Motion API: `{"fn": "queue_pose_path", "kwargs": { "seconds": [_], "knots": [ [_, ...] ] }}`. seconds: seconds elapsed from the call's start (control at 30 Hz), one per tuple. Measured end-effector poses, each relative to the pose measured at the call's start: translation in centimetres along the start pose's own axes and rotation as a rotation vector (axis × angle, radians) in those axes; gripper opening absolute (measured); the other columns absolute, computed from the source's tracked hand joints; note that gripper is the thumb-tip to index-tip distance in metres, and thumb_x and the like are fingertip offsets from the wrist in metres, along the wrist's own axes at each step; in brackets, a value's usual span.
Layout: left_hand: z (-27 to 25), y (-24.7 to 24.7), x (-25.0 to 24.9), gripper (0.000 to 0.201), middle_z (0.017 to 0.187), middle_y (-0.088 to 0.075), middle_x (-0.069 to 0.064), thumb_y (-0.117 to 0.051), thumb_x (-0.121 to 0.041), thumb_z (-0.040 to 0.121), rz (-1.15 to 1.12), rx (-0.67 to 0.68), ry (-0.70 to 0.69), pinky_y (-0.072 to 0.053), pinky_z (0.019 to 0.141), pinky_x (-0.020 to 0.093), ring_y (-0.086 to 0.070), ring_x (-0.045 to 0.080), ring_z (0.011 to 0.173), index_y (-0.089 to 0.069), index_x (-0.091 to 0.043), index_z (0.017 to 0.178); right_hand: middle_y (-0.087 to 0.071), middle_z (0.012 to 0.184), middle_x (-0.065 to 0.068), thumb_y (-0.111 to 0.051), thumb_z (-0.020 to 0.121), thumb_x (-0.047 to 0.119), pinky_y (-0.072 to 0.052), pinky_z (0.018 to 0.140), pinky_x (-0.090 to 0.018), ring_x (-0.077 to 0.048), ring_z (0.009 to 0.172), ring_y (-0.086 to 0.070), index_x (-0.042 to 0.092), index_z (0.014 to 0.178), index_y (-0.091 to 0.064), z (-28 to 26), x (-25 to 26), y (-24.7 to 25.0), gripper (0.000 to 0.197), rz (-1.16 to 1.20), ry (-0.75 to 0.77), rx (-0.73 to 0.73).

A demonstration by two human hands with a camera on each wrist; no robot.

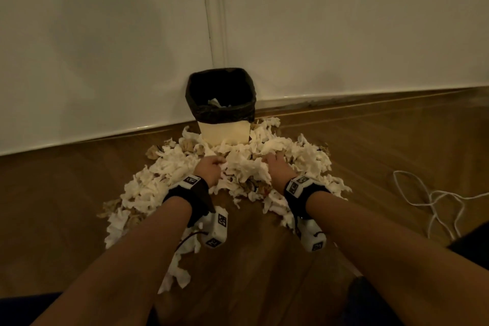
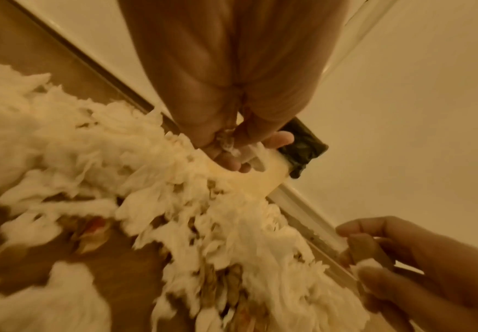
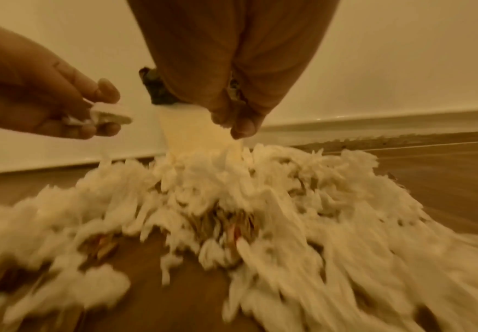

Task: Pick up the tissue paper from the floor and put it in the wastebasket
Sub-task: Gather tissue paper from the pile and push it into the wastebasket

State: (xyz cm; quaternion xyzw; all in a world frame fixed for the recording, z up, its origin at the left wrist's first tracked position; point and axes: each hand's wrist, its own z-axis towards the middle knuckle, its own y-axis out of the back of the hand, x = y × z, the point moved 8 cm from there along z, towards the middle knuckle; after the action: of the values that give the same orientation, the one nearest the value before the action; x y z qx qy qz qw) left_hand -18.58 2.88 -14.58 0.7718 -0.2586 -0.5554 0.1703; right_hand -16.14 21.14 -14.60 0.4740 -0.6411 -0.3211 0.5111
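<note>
A heap of torn white tissue paper (image 1: pixel 164 188) is strewn over the wooden floor in front of the wastebasket (image 1: pixel 225 131), a cream bin lined with a black bag, standing against the wall. A few tissues lie inside it. My left hand (image 1: pixel 215 164) hovers just over the heap, near the bin's base. In the left wrist view its fingers (image 2: pixel 230 160) pinch a small white tissue piece (image 2: pixel 232 149). My right hand (image 1: pixel 271 160) reaches into the heap to the right. The left wrist view shows a white tissue scrap (image 2: pixel 367 264) between its curled fingers.
Brown crumpled paper scraps (image 1: pixel 251 185) are mixed into the white heap. A white cable (image 1: pixel 434 198) lies looped on the floor at the right. The white wall and its baseboard (image 1: pixel 344 99) run just behind the bin. Bare wooden floor (image 1: pixel 66 193) spreads to the left.
</note>
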Motion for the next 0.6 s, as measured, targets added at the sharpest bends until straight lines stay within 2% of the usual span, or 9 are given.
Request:
{"fn": "queue_pose_path", "kwargs": {
  "seconds": [0.1,0.23,0.3,0.37,0.4,0.43,0.5,0.53,0.6],
  "knots": [
    [1.2,3.3,-3.1,0.031,0.126,-0.059,0.015,-0.040,0.004,0.092,-0.076,-0.090,-0.121,-0.043,0.087,0.022,-0.054,0.026,0.114,-0.066,0.000,0.110,-0.044,0.133,-0.020,-0.045,0.092,-0.001,-0.041,0.098,-0.037,-0.034,0.118,-0.049,0.003,0.131,-0.039,3.0,1.6,4.2,0.039,0.162,0.018,-0.111],
    [2.7,7.6,-6.6,0.017,0.102,-0.069,0.011,-0.059,-0.011,0.089,-0.127,-0.251,-0.222,-0.051,0.084,0.030,-0.063,0.022,0.093,-0.072,-0.012,0.099,-0.040,0.131,-0.016,-0.052,0.092,0.004,-0.040,0.097,-0.031,-0.031,0.111,-0.051,0.006,0.127,-0.048,6.8,5.3,10.6,0.036,0.195,0.142,-0.265],
    [3.5,9.3,-8.1,0.011,0.085,-0.068,0.004,-0.064,-0.014,0.086,-0.152,-0.327,-0.260,-0.055,0.072,0.026,-0.064,0.012,0.072,-0.073,-0.021,0.085,-0.037,0.129,-0.015,-0.054,0.091,0.008,-0.043,0.096,-0.032,-0.031,0.105,-0.053,0.010,0.126,-0.051,8.4,6.7,13.6,0.035,0.242,0.164,-0.346],
    [4.4,10.7,-9.4,0.020,0.077,-0.067,-0.001,-0.065,-0.012,0.085,-0.203,-0.368,-0.270,-0.054,0.056,0.020,-0.063,0.006,0.060,-0.069,-0.027,0.074,-0.041,0.126,-0.015,-0.060,0.089,0.014,-0.043,0.093,-0.031,-0.031,0.105,-0.053,0.012,0.124,-0.053,10.1,7.6,15.8,0.036,0.274,0.155,-0.380],
    [4.9,11.2,-9.9,0.022,0.078,-0.068,0.000,-0.064,-0.011,0.085,-0.213,-0.381,-0.273,-0.054,0.053,0.019,-0.064,0.006,0.059,-0.068,-0.028,0.072,-0.045,0.123,-0.015,-0.062,0.087,0.016,-0.043,0.091,-0.030,-0.030,0.106,-0.053,0.013,0.122,-0.055,11.0,7.9,16.5,0.036,0.275,0.148,-0.385],
    [5.4,11.6,-10.3,0.019,0.082,-0.070,0.001,-0.064,-0.012,0.085,-0.203,-0.391,-0.278,-0.055,0.057,0.022,-0.066,0.008,0.062,-0.069,-0.027,0.075,-0.050,0.122,-0.014,-0.064,0.086,0.019,-0.043,0.088,-0.029,-0.029,0.106,-0.054,0.014,0.120,-0.057,11.7,7.9,17.0,0.035,0.280,0.137,-0.390],
    [6.4,12.2,-10.9,0.013,0.095,-0.071,0.005,-0.063,-0.012,0.086,-0.151,-0.411,-0.294,-0.055,0.077,0.029,-0.069,0.016,0.082,-0.073,-0.020,0.087,-0.059,0.119,-0.012,-0.067,0.084,0.022,-0.044,0.085,-0.028,-0.026,0.108,-0.057,0.013,0.115,-0.060,13.0,7.5,17.2,0.033,0.327,0.097,-0.397],
    [6.8,12.2,-11.0,0.014,0.101,-0.070,0.005,-0.062,-0.012,0.086,-0.118,-0.422,-0.292,-0.052,0.084,0.028,-0.067,0.019,0.091,-0.073,-0.018,0.092,-0.062,0.118,-0.010,-0.068,0.084,0.022,-0.044,0.085,-0.026,-0.025,0.108,-0.058,0.012,0.113,-0.061,13.6,7.1,16.9,0.032,0.355,0.075,-0.398],
    [7.5,11.8,-10.6,0.019,0.108,-0.068,0.005,-0.059,-0.012,0.086,-0.076,-0.435,-0.280,-0.045,0.085,0.020,-0.062,0.018,0.099,-0.072,-0.017,0.100,-0.064,0.117,-0.008,-0.068,0.084,0.023,-0.044,0.088,-0.025,-0.023,0.109,-0.059,0.012,0.112,-0.063,14.5,6.1,15.8,0.031,0.427,0.014,-0.402]
  ]
}}
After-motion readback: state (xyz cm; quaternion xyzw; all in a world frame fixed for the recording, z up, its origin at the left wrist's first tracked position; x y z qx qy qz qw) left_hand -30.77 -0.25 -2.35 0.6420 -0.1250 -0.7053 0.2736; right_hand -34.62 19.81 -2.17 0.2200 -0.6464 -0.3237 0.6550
